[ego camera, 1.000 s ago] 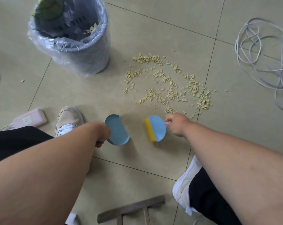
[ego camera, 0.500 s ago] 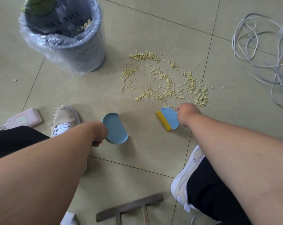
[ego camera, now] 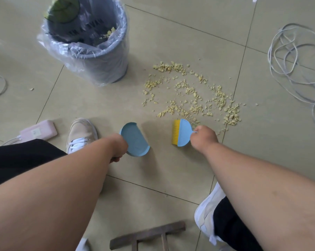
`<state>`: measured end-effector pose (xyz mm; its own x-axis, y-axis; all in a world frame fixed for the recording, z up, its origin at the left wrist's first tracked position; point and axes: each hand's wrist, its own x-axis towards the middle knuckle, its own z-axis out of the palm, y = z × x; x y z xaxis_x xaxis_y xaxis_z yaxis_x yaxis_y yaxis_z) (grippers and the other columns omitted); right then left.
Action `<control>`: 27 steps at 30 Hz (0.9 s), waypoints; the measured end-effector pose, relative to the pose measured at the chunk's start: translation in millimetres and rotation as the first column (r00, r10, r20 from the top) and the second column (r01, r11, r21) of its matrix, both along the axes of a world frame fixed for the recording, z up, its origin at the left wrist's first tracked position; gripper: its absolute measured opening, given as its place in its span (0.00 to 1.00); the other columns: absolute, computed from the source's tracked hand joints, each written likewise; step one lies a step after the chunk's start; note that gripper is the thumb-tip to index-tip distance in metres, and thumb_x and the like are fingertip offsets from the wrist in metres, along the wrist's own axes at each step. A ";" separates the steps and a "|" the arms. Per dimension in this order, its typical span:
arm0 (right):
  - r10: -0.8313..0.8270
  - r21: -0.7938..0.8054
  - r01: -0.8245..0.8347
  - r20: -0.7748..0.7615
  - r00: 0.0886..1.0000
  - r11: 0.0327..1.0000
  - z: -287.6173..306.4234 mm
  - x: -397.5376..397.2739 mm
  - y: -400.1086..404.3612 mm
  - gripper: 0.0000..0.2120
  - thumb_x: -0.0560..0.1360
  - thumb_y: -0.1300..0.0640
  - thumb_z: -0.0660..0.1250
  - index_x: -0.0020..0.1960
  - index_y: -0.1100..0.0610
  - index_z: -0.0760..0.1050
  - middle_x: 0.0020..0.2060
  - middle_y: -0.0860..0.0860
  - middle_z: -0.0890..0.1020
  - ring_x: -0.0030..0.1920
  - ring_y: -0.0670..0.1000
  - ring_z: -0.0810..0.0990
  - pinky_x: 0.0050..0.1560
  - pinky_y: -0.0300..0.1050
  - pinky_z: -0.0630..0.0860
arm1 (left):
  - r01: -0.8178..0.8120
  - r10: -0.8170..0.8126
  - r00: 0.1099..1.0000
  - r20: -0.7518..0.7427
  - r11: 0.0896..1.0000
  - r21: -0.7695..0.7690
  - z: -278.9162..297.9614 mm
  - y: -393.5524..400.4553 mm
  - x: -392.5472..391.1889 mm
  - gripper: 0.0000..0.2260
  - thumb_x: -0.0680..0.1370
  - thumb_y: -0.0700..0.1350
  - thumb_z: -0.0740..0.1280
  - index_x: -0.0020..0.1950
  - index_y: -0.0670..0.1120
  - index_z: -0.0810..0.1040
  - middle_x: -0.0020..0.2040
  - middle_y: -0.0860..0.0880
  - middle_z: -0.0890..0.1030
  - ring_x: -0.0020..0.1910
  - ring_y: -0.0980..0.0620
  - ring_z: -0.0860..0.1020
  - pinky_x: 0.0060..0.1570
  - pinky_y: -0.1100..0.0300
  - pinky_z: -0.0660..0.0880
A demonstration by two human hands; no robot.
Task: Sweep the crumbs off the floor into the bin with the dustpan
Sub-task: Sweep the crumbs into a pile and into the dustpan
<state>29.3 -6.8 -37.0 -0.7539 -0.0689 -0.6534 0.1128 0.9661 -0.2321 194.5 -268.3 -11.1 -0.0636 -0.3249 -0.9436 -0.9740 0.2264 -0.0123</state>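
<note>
Now the left hand grips the dustpan, the right hand the brush, both just short of the crumbs; sweeping should come next.

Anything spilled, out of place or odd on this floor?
Yes. Yellow crumbs lie scattered on the tiles right of the lined bin; the dustpan in the left hand holds none. A white cable lies in a loose tangle at far right.
</note>
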 end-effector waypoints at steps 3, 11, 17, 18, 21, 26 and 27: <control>0.051 -0.052 -0.051 0.012 0.999 0.997 -0.1 9.0 -21.6 0.05 0.74 0.56 0.62 0.47 0.52 0.76 0.47 0.51 0.81 0.46 0.55 0.79 0.43 0.44 0.72 | -0.074 0.073 0.997 -0.022 0.996 -0.049 11.0 -5.0 -4.0 0.12 0.84 0.36 0.59 0.42 0.41 0.75 0.31 0.48 0.75 0.13 0.55 0.69 0.16 0.69 0.66; 0.223 -0.138 -0.222 -0.013 0.975 0.965 -7.4 18.8 -69.8 0.09 0.75 0.45 0.68 0.48 0.50 0.77 0.43 0.48 0.81 0.44 0.53 0.80 0.42 0.43 0.72 | -0.042 0.038 0.998 -0.045 0.996 -0.081 20.8 -27.2 -3.2 0.10 0.84 0.37 0.61 0.48 0.42 0.81 0.33 0.50 0.77 0.26 0.55 0.73 0.26 0.65 0.75; 0.256 -0.110 -0.257 -0.021 0.966 0.960 -21.5 -0.3 -94.0 0.09 0.78 0.45 0.67 0.48 0.51 0.76 0.42 0.49 0.80 0.43 0.54 0.79 0.43 0.45 0.73 | -0.062 0.030 0.983 -0.182 0.983 -0.171 -0.7 -45.7 -9.9 0.09 0.78 0.39 0.59 0.49 0.38 0.77 0.34 0.41 0.81 0.25 0.44 0.78 0.28 0.61 0.73; 0.252 -0.092 -0.253 -0.026 0.967 0.963 -22.9 -6.0 -95.3 0.10 0.78 0.45 0.67 0.48 0.51 0.76 0.42 0.50 0.80 0.44 0.55 0.79 0.43 0.45 0.73 | -0.035 0.004 0.984 -0.178 0.985 -0.168 -0.4 -46.8 -12.9 0.10 0.78 0.39 0.58 0.51 0.37 0.78 0.33 0.41 0.81 0.24 0.44 0.78 0.28 0.61 0.73; 0.197 -0.050 -0.199 -0.053 0.979 0.979 -23.0 -28.3 -92.2 0.11 0.79 0.45 0.66 0.50 0.52 0.76 0.44 0.52 0.80 0.45 0.57 0.78 0.43 0.45 0.71 | 0.031 -0.059 0.983 -0.172 0.986 -0.162 -2.6 -53.6 -24.9 0.12 0.77 0.38 0.57 0.55 0.37 0.77 0.33 0.41 0.81 0.24 0.44 0.79 0.29 0.61 0.74; 0.074 0.040 -0.072 -0.062 0.995 0.997 -19.0 -68.0 -54.5 0.15 0.80 0.45 0.65 0.47 0.57 0.79 0.43 0.55 0.81 0.46 0.59 0.80 0.43 0.45 0.71 | 0.069 -0.114 0.972 -0.204 0.974 -0.214 -8.4 -72.7 -41.4 0.10 0.79 0.38 0.60 0.50 0.36 0.79 0.34 0.40 0.82 0.27 0.42 0.82 0.30 0.60 0.76; 0.052 0.059 -0.049 -0.064 0.997 0.997 -18.0 -73.8 -45.3 0.15 0.80 0.45 0.65 0.46 0.57 0.79 0.43 0.55 0.81 0.46 0.59 0.80 0.43 0.44 0.70 | 0.060 -0.107 0.971 -0.212 0.974 -0.218 -10.3 -76.7 -43.8 0.09 0.79 0.37 0.60 0.49 0.35 0.80 0.34 0.41 0.82 0.30 0.41 0.84 0.32 0.59 0.77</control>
